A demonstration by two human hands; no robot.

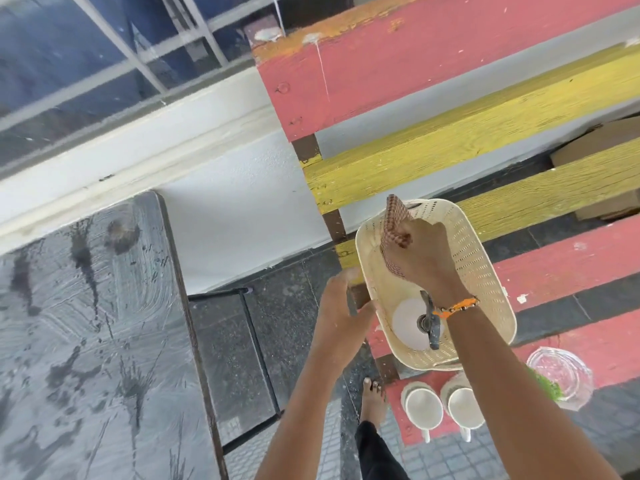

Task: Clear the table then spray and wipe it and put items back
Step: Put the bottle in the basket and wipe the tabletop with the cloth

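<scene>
The table shows wet swirl marks across its grey top and carries nothing in the part that shows, so the spraying and wiping look done; my judgement is that the step in hand is the turn from wiping to putting items back.

Everything else sits relative to the cream basket, which rests on the red and yellow slatted bench to the right of the table; the right hand hangs over the basket's middle with fingers curled round a checked cloth, whose free corner sticks up past the basket's far rim; the left hand is at the basket's near-left wall, fingers loosely spread, and whether it touches the rim I cannot tell.

Inside the basket, at its near end, stands the white spray bottle, seen from above; just nearer than the basket, on the bench, are 2 white cups; to the right of those lies a clear glass dish beside something green.

The next move probably calls for dropping the cloth into the basket, or keeping it, then a firm grip on the basket wall to carry it back to the table; the cups and dish would follow.
</scene>
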